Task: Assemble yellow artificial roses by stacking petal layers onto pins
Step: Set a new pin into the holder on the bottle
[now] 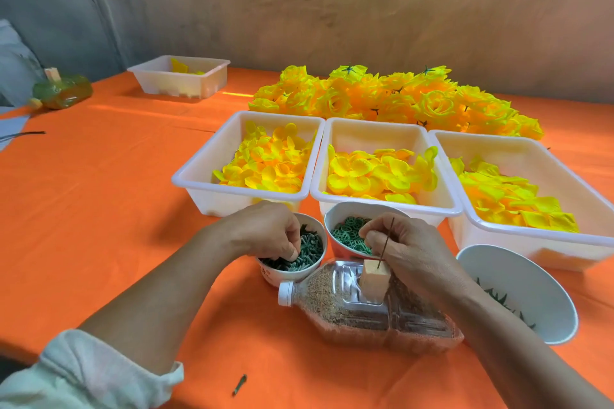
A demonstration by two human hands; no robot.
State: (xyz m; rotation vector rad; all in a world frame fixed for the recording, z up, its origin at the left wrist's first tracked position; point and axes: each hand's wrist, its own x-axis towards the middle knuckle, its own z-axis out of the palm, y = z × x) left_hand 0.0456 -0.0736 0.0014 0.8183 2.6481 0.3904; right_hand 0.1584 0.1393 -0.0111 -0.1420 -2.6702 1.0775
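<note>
Currently left hand is down in the small bowl at lower centre, fingers curled into the green pegs, thumb closed against forefinger: reads as pinching one or more pegs. Right hand sits over the neighbouring bowl of green rings, fingers bent down at the pile; cannot tell whether a ring is actually held. Key relation: the pin stands upright in a wooden block, block resting on a grain-filled bottle that lies on its side, cap toward the left. Pin's long axis is near vertical, tip leaning slightly toward upper right. Pin is bare, nothing threaded yet. It lies between the two hands but just beside the right one, overlapping it in the frame; the left hand is farther off, across its bowl. Judgement: any part must go on from the tip downward, so the right hand has the shorter path and the left would have to cross over the bottle neck. Petal layers lie beyond both bowls, toward mid-frame, in three white trays: left tray, middle tray, right tray. Finished roses are heaped behind the trays, upper centre. Large white bowl with a few green bits sits at lower right, near the right forearm
</note>
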